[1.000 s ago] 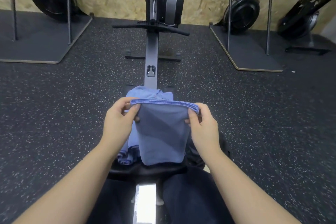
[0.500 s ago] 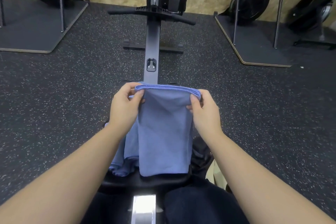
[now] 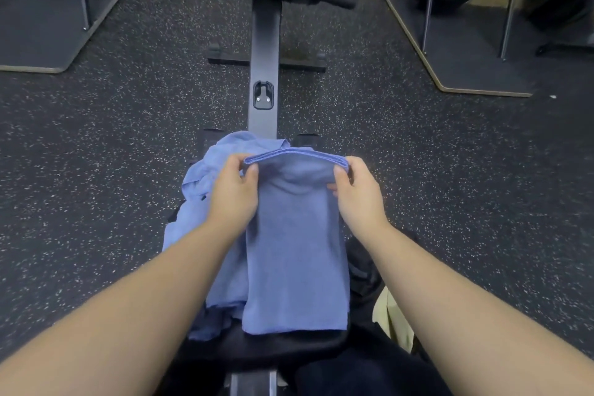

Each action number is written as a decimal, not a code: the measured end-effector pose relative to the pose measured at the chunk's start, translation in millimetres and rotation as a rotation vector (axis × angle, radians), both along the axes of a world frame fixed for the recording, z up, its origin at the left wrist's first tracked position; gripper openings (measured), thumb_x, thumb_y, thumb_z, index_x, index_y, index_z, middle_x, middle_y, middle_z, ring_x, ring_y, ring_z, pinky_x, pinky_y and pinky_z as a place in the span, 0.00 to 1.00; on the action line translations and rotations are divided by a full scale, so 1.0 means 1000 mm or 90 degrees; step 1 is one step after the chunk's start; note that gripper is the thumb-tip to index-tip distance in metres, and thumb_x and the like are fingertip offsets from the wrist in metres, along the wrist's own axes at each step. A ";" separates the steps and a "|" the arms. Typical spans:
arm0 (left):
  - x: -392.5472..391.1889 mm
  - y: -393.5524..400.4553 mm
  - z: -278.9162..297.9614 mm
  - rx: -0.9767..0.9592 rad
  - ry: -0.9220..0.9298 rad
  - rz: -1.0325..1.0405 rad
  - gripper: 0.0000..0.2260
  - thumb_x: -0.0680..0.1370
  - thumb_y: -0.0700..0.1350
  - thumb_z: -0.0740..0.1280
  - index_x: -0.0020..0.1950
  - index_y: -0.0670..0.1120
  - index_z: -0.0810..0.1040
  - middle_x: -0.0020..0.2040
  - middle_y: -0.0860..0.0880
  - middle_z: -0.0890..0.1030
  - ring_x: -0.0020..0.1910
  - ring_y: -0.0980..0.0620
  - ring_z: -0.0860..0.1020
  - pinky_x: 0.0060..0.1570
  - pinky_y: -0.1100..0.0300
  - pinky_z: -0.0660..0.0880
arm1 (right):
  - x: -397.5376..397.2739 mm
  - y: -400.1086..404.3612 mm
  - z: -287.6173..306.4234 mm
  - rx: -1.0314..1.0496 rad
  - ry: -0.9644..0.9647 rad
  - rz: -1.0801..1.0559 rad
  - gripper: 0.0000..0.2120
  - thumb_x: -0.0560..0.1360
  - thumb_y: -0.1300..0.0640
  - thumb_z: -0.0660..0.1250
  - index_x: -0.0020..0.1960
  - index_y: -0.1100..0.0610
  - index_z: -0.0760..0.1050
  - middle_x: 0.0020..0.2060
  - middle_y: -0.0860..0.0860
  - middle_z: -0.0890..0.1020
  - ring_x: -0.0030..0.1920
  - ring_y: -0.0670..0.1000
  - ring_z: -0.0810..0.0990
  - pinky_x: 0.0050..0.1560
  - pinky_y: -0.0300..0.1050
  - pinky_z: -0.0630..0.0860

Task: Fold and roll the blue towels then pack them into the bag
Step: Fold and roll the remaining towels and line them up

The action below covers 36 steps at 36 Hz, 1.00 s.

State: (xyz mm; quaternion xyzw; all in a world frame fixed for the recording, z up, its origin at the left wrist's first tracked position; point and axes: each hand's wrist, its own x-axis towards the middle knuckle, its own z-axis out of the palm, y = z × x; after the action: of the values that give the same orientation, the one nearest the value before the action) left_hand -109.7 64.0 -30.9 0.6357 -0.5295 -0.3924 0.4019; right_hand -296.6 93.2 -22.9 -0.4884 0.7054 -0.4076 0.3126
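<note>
Blue folded towel point(image 3: 295, 251) pinched by both hands: left hand point(image 3: 233, 194), right hand point(image 3: 355, 194).

The folded blue towel point(image 3: 295, 254) hangs flat as a long strip, its top fold edge held level at both corners. Behind and left of it lies a crumpled pile of blue towels point(image 3: 205, 202), partly hidden.

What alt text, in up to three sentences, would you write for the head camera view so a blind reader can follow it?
A left hand and right hand pinch the top corners of a folded blue cloth towel, which hangs over a black padded seat. More crumpled blue towels lie behind it, on a rowing machine's dark metal rail above speckled black rubber flooring.
</note>
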 end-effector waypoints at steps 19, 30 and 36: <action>0.006 -0.013 -0.019 -0.012 -0.079 -0.055 0.06 0.81 0.44 0.62 0.56 0.53 0.72 0.47 0.51 0.80 0.50 0.50 0.79 0.57 0.55 0.73 | -0.001 -0.012 -0.027 0.029 0.005 0.007 0.05 0.81 0.53 0.57 0.52 0.50 0.72 0.45 0.44 0.80 0.47 0.48 0.82 0.54 0.54 0.77; 0.020 0.033 -0.018 -0.154 -0.547 -0.405 0.23 0.77 0.48 0.68 0.72 0.53 0.70 0.76 0.48 0.62 0.75 0.46 0.62 0.71 0.39 0.54 | -0.005 0.037 -0.028 0.074 0.114 0.200 0.25 0.80 0.58 0.61 0.75 0.52 0.59 0.72 0.45 0.66 0.68 0.46 0.70 0.66 0.40 0.66; 0.024 0.107 -0.028 -0.262 -0.628 -0.512 0.23 0.73 0.60 0.56 0.54 0.49 0.84 0.59 0.49 0.82 0.62 0.46 0.78 0.65 0.44 0.61 | -0.007 0.089 -0.036 0.049 0.280 0.361 0.24 0.79 0.58 0.62 0.74 0.58 0.62 0.73 0.52 0.66 0.73 0.49 0.64 0.70 0.28 0.50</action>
State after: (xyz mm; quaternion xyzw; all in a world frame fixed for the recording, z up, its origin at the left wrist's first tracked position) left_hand -85.5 170.6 -58.8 0.4039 -0.9112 -0.0658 0.0483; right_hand -303.7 182.1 -59.0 -0.7285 0.6073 -0.1627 0.2721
